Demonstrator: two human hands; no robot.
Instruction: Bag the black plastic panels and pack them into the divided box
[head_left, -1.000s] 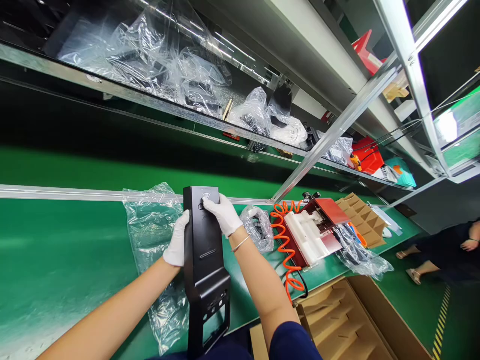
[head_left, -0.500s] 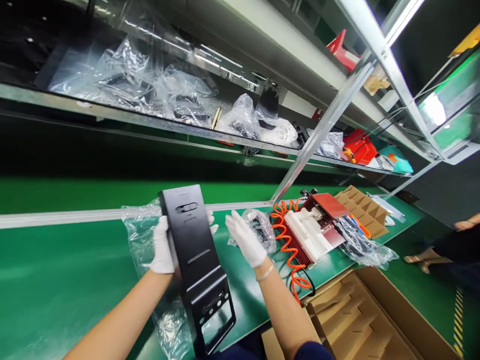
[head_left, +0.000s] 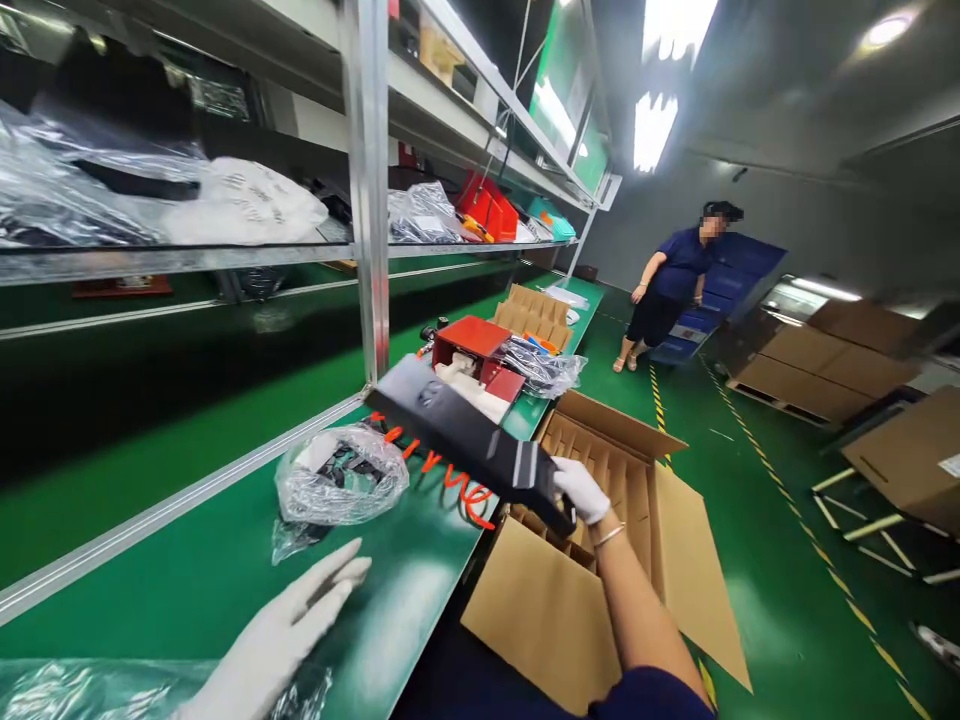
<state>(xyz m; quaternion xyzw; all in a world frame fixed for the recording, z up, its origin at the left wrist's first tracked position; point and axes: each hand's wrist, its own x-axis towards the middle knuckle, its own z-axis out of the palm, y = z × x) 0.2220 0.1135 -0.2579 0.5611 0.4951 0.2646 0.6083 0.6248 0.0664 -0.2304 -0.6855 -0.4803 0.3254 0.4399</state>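
A long black panel (head_left: 465,430) with a slot near its far end and a cut-out frame at its near end is tilted in the air. My right hand (head_left: 582,492), in a white glove, grips its near end. Beneath that end stands an open cardboard box (head_left: 600,450) with upright cardboard dividers. My left hand (head_left: 292,620), also gloved, reaches over the green bench (head_left: 375,640) with fingers stretched out, holding nothing. Just beyond it lies a clear plastic bag (head_left: 341,475) with small dark parts inside.
A red machine (head_left: 472,355) and a coiled orange hose (head_left: 457,480) sit on the bench behind the panel. A metal post (head_left: 367,200) carries the shelf. One person (head_left: 675,280) stands in the aisle, near stacked cartons (head_left: 840,350).
The view has turned right. My left hand has let go of the panel. My right hand, open before, now holds it by the near end, over by the cardboard box.
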